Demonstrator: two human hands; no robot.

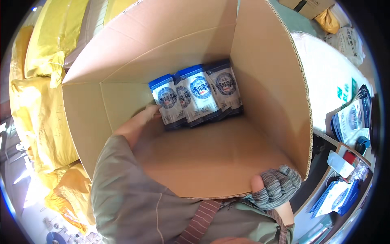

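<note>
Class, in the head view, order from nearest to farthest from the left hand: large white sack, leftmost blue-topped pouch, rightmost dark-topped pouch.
1. Leftmost blue-topped white pouch: beside the left hand.
2. Rightmost dark-topped pouch: row's right end.
3. Large white sack: picture's right side.

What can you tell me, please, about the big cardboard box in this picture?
The cardboard box is plain brown, apparently corrugated, with rough cut edges and crease lines across its walls. It is open toward the person; whether it tilts is unclear. Blue-and-white packets lie at its far end. The gloved right hand grips its near rim, while the left hand reaches inside to the packets. Yellow-wrapped bundles are on its left.
</note>
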